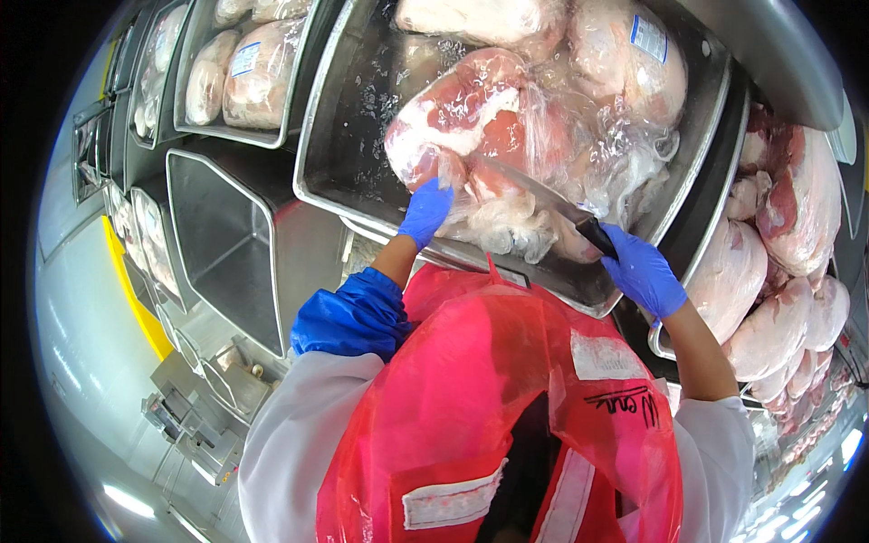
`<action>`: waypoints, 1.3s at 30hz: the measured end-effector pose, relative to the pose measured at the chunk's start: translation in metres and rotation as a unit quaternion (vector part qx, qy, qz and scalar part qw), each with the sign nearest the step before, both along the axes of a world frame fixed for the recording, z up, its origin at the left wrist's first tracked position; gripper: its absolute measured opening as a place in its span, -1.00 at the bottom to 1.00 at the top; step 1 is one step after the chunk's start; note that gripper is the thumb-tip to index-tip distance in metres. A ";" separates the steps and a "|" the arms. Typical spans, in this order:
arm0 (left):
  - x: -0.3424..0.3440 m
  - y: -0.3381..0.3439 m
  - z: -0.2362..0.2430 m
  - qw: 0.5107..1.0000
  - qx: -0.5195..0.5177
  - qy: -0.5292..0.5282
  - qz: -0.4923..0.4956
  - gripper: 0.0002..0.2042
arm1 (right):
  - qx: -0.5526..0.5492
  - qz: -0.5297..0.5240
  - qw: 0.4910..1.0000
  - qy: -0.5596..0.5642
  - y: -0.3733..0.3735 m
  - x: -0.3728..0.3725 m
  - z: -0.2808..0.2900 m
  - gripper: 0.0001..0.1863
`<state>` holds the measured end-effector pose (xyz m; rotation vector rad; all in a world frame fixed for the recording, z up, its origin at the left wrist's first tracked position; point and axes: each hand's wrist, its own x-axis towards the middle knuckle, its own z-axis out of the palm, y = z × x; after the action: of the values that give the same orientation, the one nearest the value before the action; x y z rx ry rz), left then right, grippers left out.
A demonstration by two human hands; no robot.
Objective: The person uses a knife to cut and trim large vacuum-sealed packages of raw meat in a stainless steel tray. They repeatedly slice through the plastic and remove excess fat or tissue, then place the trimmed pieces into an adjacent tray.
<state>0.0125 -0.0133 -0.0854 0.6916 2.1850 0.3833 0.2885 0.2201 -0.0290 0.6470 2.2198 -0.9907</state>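
In the bin [339, 136], a white label edged blue [649, 39] marks a wrapped cut [615, 90] far right. Black handwriting [623, 405] is on the red apron [425, 380], near side of the bin. Wet metal separates the meat [462, 100], mid-bin, from its left wall; a meat-filled tub [655, 342] crowds its right. Over the bin, the right hand [644, 271] grips a knife [543, 195]; the left hand [424, 213] touches the meat, its grip unclear.
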 end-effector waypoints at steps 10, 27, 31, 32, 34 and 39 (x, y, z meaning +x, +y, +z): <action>-0.009 -0.017 -0.017 0.999 -0.013 0.021 0.026 -0.74 | 0.117 0.174 0.977 0.044 0.013 -0.045 0.006 -0.34; -0.028 0.012 -0.106 0.947 -0.030 0.110 -0.300 -0.79 | 0.273 0.322 0.905 0.050 0.011 -0.135 0.079 -0.31; -0.030 -0.005 -0.093 0.966 -0.014 0.036 -0.255 -0.79 | 0.231 0.358 0.904 0.042 0.007 -0.174 0.108 -0.33; -0.027 -0.012 -0.101 0.970 -0.012 0.018 -0.240 -0.79 | 0.230 0.367 0.900 0.056 0.007 -0.182 0.112 -0.33; -0.021 -0.023 -0.126 0.973 -0.014 -0.016 -0.230 -0.79 | 0.227 0.375 0.895 0.084 0.007 -0.194 0.117 -0.33; 0.000 -0.046 -0.154 0.977 0.042 -0.022 -0.210 -0.82 | 0.199 0.390 0.895 0.086 0.003 -0.229 0.138 -0.59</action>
<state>0.0123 -0.0593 -0.2390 1.1511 1.9241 0.2659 0.0592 0.2228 0.1089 -0.2119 2.5152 -0.1836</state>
